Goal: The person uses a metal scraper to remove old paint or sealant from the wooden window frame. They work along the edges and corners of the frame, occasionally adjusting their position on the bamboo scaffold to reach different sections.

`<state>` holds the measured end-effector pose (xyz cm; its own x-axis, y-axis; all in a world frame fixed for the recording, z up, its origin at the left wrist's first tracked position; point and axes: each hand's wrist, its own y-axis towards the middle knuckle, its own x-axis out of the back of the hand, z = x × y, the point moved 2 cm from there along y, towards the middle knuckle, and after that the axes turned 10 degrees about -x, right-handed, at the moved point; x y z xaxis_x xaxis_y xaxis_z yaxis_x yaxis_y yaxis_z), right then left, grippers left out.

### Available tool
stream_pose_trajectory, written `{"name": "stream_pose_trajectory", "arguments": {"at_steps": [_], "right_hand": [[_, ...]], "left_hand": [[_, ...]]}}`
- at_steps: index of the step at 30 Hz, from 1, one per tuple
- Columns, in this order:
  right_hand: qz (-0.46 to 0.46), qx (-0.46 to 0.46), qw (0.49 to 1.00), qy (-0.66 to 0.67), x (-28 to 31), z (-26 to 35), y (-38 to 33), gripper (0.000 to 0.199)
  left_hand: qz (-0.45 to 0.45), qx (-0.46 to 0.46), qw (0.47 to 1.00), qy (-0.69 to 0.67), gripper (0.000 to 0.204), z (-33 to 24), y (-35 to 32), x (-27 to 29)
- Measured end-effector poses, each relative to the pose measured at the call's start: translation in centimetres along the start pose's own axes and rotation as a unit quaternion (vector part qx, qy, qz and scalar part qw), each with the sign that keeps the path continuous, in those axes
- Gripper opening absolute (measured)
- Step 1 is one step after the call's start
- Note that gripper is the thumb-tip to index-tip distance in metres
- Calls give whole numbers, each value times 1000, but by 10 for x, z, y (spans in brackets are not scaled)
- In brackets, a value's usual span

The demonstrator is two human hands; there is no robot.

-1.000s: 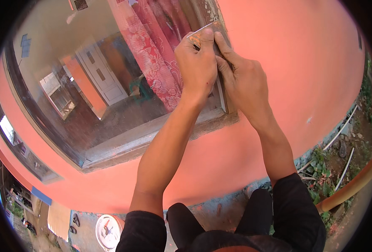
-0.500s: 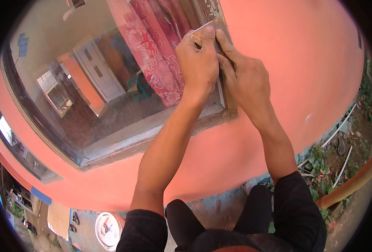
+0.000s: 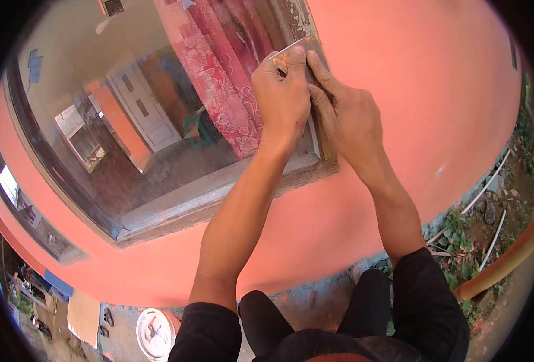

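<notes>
Plate was in left hand and right hand, at the window frame's right edge, above its lower right corner. Curtain hung to their left; bucket stood below left, near the wall's foot.

Plate metal-looking, smeared; window frame rough wood; pane glossy glass; wall smooth, matt.

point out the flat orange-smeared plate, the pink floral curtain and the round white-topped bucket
Flat orange-smeared plate (image 3: 281, 60): head view, on its smeared left corner.
Pink floral fabric curtain (image 3: 218, 81): head view, on the patterned cloth.
Round white-topped bucket (image 3: 158, 347): head view, on its pale top.
</notes>
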<state>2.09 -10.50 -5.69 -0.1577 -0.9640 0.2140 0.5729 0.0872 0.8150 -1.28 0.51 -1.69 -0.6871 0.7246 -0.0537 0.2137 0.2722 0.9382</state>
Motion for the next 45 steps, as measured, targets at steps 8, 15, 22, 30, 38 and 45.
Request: {"name": "stream_pose_trajectory", "arguments": {"at_steps": [8,15,22,30,38,45], "right_hand": [[6,-4,999,-34,-4,-7,-13,42],[-23,19,999,-17,-6,-9,-12,42],[-20,22,1000,-6,-3,-6,-2,43],[11,-7,1000,-23,4,-2,-4,44],[22,-22,999,-28,-1,-6,-14,43],[18,-7,1000,-17,-1,-9,-14,42]], "left_hand": [[-11,5,1000,-1,35,7,-14,1],[-15,12,1000,11,35,8,-13,1],[-9,19,1000,2,34,1,-6,0],[-1,12,1000,1,35,1,-6,-2],[-13,9,1000,-6,33,6,-15,0],[-18,10,1000,-18,32,7,-19,-1]]}}
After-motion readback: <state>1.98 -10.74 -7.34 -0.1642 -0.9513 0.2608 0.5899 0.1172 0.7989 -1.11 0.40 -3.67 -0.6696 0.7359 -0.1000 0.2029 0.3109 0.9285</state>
